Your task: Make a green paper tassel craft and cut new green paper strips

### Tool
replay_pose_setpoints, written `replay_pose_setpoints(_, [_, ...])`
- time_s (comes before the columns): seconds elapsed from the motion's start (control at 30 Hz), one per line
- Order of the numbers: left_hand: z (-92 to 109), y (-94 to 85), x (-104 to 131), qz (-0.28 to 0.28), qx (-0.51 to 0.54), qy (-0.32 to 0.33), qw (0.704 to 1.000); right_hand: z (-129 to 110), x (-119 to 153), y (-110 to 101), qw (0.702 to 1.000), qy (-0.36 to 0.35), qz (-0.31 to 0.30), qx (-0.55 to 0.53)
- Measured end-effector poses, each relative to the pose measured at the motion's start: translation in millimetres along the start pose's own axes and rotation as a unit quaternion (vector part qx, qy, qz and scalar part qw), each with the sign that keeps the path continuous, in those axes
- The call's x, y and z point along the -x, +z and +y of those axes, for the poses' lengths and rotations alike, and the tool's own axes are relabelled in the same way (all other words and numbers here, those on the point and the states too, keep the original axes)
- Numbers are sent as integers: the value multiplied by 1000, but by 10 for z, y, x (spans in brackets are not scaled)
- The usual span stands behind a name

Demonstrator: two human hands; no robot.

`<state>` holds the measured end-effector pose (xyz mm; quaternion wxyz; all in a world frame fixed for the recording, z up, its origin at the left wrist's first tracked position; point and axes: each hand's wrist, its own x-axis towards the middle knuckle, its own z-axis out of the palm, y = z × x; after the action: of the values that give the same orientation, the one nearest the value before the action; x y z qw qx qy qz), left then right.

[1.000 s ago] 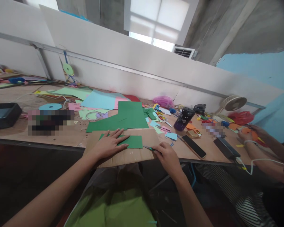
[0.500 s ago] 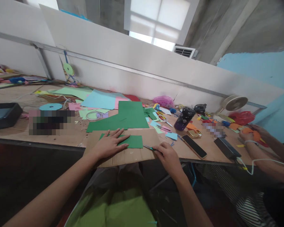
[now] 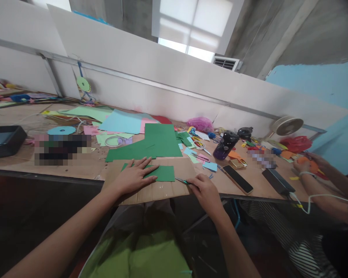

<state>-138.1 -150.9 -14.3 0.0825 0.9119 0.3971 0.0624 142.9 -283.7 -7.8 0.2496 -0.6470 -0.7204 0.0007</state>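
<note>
My left hand (image 3: 136, 177) lies flat with spread fingers on a green paper strip (image 3: 166, 173), which rests on a brown cardboard sheet (image 3: 162, 191) at the table's front edge. Closed around a small pointed tool with a green part (image 3: 182, 180), my right hand (image 3: 202, 188) is at the cardboard's right side. The tool's tip points left, close to the strip's right end. Larger green paper sheets (image 3: 162, 141) lie just behind the cardboard.
A phone (image 3: 237, 179), a dark tumbler (image 3: 226, 145) and pink scissors (image 3: 201, 157) are to the right. Further right, another person's hands (image 3: 303, 168) hold orange material. A black box (image 3: 5, 141) stands far left, and light blue paper (image 3: 123, 122) lies behind.
</note>
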Motion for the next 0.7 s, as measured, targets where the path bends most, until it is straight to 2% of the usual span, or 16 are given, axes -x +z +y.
replay_pose_setpoints(0.7, [-7,3,-9,-1,-5,3,1000,7,-3,17,1000,-7,13,-10])
